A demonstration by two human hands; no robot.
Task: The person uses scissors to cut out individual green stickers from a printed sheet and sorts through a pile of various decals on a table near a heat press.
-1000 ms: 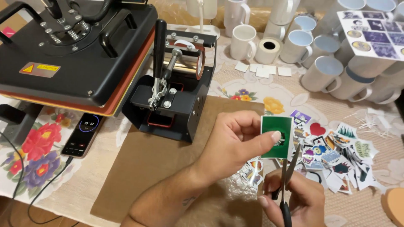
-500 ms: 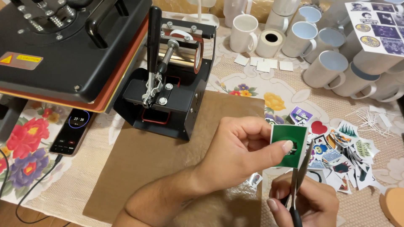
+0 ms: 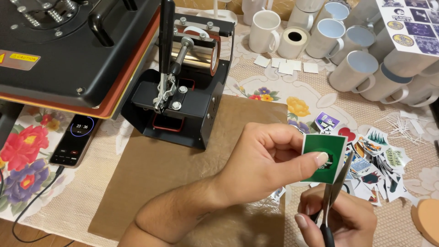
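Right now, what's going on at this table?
A person is trimming a green printed cutout. The left hand pinches it by its edge while the right hand works a pair of scissors along its right side. A pile of cut stickers lies just behind. A black mug press stands on a brown sheet, with white mugs at the back.

**A crowded work table under warm light**

The table carries a cream lace tablecloth with printed flowers (image 3: 32, 151), and soft warm light falls on it. At 10 o'clock stands a large black flat heat press (image 3: 68, 45). A brown sheet of kraft paper (image 3: 151, 169) lies at the centre. A strip of wooden floor (image 3: 13, 235) shows at 8 o'clock.
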